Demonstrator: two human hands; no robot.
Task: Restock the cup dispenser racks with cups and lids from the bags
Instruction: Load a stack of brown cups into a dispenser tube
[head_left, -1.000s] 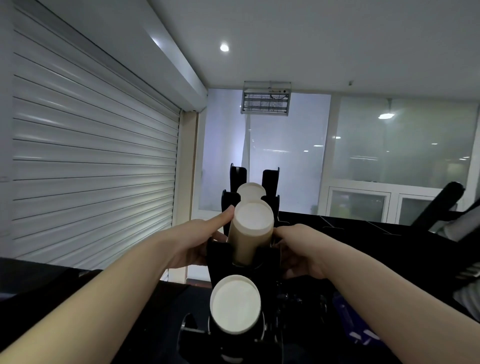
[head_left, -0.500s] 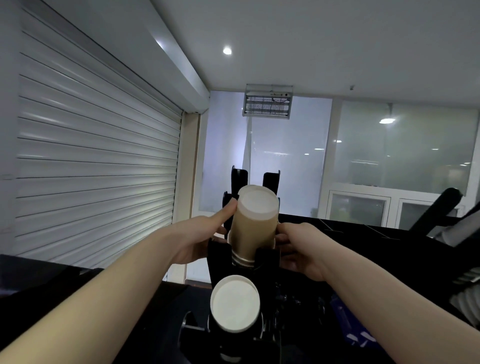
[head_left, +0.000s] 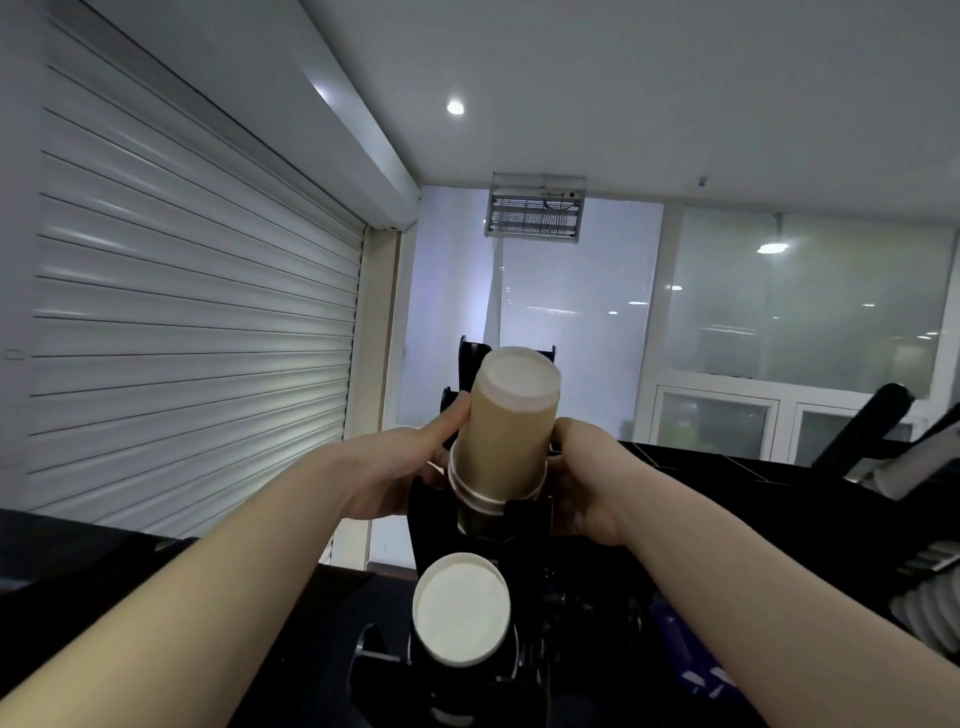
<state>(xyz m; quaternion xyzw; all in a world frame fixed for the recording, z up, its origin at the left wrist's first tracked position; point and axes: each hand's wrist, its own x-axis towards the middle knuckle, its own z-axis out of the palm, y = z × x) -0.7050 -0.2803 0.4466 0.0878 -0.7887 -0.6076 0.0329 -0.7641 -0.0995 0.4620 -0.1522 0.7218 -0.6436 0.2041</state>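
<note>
A tan paper cup stack (head_left: 506, 431), bottom end up, sticks out of the middle slot of the black cup dispenser rack (head_left: 428, 525). My left hand (head_left: 400, 475) grips its left side, thumb stretched up along the cup wall. My right hand (head_left: 584, 480) grips its right side near the rolled rims. In the nearer slot another cup stack (head_left: 461, 608) shows its white base. The far slot is hidden behind the raised stack.
A white roller shutter (head_left: 192, 332) fills the left. A dark counter (head_left: 779, 493) runs to the right behind the rack, with white ribbed lids (head_left: 930, 597) at the right edge. A blue packet (head_left: 691, 660) lies low right beside the rack.
The tan cup stack has risen out of the middle slot, so more of its length and its rims show. Both hands moved up with it, and it now covers the far stack.
</note>
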